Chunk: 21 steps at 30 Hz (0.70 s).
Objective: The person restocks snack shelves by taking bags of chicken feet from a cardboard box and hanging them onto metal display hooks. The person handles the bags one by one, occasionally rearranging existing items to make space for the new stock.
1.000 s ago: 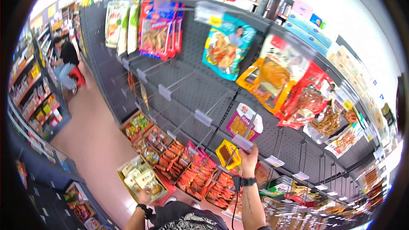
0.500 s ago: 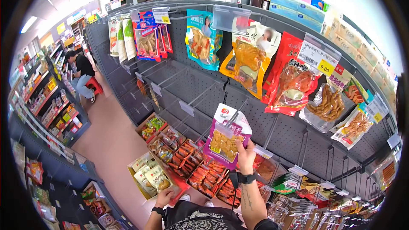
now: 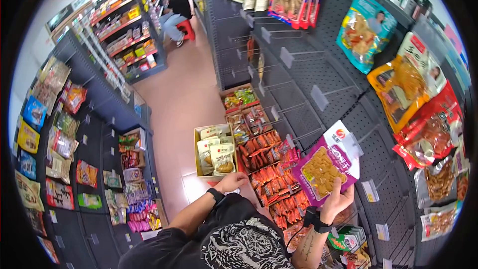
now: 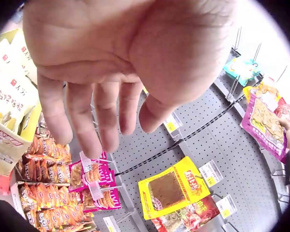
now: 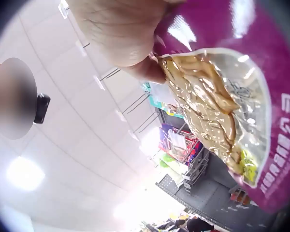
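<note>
My right hand (image 3: 338, 201) pinches the lower corner of a purple and white snack packet (image 3: 323, 169), thumb across its front. Glossy brown food shows through the packet's clear window. In the right wrist view the packet (image 5: 208, 111) fills the right side, and part of the hand (image 5: 121, 34) is at its edge. The left hand (image 3: 231, 183) hangs low beside a yellow box (image 3: 198, 154) of white packets, holding nothing. Seen close up in the left wrist view, the left hand (image 4: 125, 58) has its fingers loosely extended. A yellow packet (image 4: 171, 188) hangs on the rack below it.
A grey pegboard rack (image 3: 343, 99) with protruding hooks and tag holders runs along the right. More packets, including a teal one (image 3: 366, 32), hang higher up. Boxes of orange-red packets (image 3: 271, 182) sit low. Across the aisle (image 3: 169, 99), a person sits on a red stool (image 3: 186, 30).
The purple packet, hanging behind a hook's tag holder at first, is now gripped in the right hand and nearer to me. The head view has swung left and downward. The left hand stays low.
</note>
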{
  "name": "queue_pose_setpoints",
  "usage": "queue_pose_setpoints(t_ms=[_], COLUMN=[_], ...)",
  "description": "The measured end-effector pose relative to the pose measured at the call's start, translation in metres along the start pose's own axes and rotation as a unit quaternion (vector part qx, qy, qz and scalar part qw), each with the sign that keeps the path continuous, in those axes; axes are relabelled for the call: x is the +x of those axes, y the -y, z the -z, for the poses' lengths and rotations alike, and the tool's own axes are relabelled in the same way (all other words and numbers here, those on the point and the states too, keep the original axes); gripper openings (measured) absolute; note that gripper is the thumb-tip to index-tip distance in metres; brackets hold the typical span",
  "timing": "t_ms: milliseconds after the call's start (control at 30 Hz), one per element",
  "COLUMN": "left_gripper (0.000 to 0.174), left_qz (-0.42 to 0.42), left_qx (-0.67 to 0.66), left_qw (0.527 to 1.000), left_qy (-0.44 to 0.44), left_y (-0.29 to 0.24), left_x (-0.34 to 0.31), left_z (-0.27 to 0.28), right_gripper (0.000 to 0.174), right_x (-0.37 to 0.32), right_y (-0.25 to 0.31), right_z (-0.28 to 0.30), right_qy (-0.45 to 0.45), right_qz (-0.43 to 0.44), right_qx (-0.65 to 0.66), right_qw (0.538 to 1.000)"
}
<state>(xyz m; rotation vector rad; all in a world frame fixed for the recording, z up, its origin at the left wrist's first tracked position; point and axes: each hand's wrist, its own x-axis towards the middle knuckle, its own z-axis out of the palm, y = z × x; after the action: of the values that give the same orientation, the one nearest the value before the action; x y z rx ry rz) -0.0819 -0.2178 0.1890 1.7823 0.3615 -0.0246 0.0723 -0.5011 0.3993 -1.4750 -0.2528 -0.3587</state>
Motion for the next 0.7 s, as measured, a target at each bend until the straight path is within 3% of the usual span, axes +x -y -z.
queue_pose_setpoints(t_ms=[100,133,233,300,400,433,467,500,533,567,633,700], left_gripper=[0.028,0.028,0.028,0.026,0.026,0.026,0.026,0.026,0.026,0.026,0.025,0.025], left_qz=[0.035,0.019,-0.01,0.023,0.068,0.087,0.059,0.032,0.028,0.029,0.025,0.012], left_qx=[-0.011,0.022,0.009,0.028,-0.032,0.0,-0.002,-0.004,0.001,0.004,0.01,-0.022], left_qw=[0.999,0.999,0.999,0.999,0.996,0.994,0.996,0.996,0.994,0.993,0.99,0.987], left_qy=[0.026,0.023,0.031,0.032,0.055,0.063,0.074,0.087,0.107,0.114,0.139,0.16], left_y=[0.011,0.014,0.043,0.006,0.008,-0.021,0.001,0.022,0.015,0.007,0.004,0.016], left_x=[-0.001,0.0,0.015,0.014,0.029,0.029,0.04,0.049,0.053,0.055,0.068,0.08], left_z=[0.004,0.008,0.013,0.027,0.037,0.045,0.045,0.046,0.049,0.052,0.054,0.059], right_gripper=[0.02,0.019,0.012,0.011,0.013,0.011,0.01,0.01,0.013,0.017,0.018,0.021], right_x=[0.006,0.009,0.017,0.007,-0.003,-0.006,-0.01,-0.014,-0.016,-0.018,-0.023,-0.029], right_y=[0.0,0.003,-0.003,-0.004,0.003,0.005,0.007,0.009,0.01,0.012,0.016,0.005], right_z=[0.0,-0.003,-0.005,-0.001,-0.014,-0.018,-0.021,-0.027,-0.034,-0.039,-0.052,-0.052], right_qy=[0.033,0.043,0.022,0.027,-0.006,-0.033,-0.061,-0.078,-0.094,-0.109,-0.127,-0.139], right_qz=[0.039,0.087,0.26,0.232,0.215,0.138,0.062,0.06,-0.007,-0.067,-0.121,-0.106], right_qx=[-0.15,-0.23,-0.444,-0.499,-0.466,-0.379,-0.284,-0.292,-0.125,0.047,0.167,0.14], right_qw=[0.987,0.968,0.857,0.835,0.858,0.914,0.955,0.951,0.988,0.991,0.97,0.975])
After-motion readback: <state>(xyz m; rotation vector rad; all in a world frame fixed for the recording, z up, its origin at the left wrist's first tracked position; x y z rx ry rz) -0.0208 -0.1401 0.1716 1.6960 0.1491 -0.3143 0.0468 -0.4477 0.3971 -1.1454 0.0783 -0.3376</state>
